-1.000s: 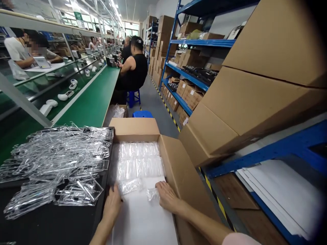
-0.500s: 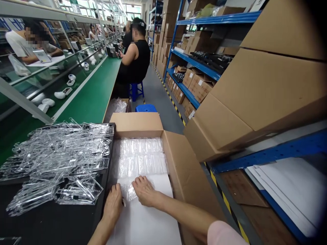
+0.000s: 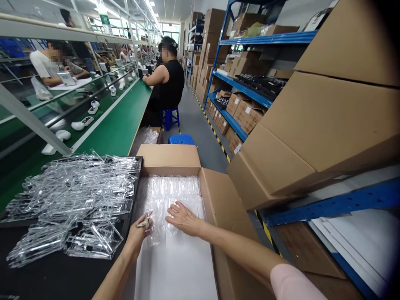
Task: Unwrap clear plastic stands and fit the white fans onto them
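Note:
An open cardboard box (image 3: 218, 200) stands in front of me, lined with rows of clear plastic packets (image 3: 175, 187) over a white sheet (image 3: 178, 266). My left hand (image 3: 137, 233) is closed in a pinch on one clear packet (image 3: 153, 231) at the box's left side. My right hand (image 3: 183, 217) lies flat with fingers spread on the packets in the middle of the box. A heap of clear plastic trays (image 3: 75, 200) lies on the black table (image 3: 46, 275) to the left.
A green conveyor bench (image 3: 115, 121) with white devices runs away at the left; people sit along it, one in black on a blue stool (image 3: 170, 116). Blue shelving (image 3: 328, 200) with cardboard cartons fills the right side. A grey aisle lies between.
My right hand moved from the box's right side to the middle and up onto the packet rows. My left hand rose from the sheet and now pinches a packet.

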Demonstrator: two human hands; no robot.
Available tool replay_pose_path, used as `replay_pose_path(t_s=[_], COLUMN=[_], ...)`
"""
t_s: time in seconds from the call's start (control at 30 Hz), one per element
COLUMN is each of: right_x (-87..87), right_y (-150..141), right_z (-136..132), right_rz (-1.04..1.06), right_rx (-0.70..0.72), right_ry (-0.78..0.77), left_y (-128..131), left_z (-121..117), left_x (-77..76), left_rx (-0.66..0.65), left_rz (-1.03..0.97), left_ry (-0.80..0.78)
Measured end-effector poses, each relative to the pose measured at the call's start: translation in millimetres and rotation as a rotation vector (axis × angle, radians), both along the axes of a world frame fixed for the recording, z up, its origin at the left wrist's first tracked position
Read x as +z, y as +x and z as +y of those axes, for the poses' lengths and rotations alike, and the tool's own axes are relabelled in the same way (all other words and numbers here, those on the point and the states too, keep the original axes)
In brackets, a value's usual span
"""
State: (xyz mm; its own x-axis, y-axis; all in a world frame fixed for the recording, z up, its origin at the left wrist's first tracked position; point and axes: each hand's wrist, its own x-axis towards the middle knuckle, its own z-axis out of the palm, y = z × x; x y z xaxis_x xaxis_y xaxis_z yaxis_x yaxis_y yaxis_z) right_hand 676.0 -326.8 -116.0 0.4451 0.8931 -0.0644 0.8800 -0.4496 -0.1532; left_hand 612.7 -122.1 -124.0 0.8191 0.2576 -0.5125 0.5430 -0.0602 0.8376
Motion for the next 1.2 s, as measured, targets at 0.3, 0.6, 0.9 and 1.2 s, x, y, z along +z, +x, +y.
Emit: replay_pose_path(t_s=[0.3,0.6,0.9,1.2], right_x=[-33.6,-81.2,-66.9,-66.0], right_y=[-16.3,-7.1,-3.1,-3.9], right_z=[-5.8,10.9,13.4,11.6], right_rz=[0.145,-0.131,-0.015,0.001], right_rx=[-0.803,-1.473,-1.573,-1.578], right_ry=[-0.003,0.163,0.135,0.136], left_y=[41.2,64.9,60.3,65.5], left_z=[-2.9,14.3,-11.4,-58.6], left_x=[-12.6,-25.6,-23.4,-29.8], left_rx=[0.012,-0.148,-0.22,-0.224], left_rz=[0.105,0.243,0.22,0.106], left_ry=[0.49,0.455,0.641,0.682])
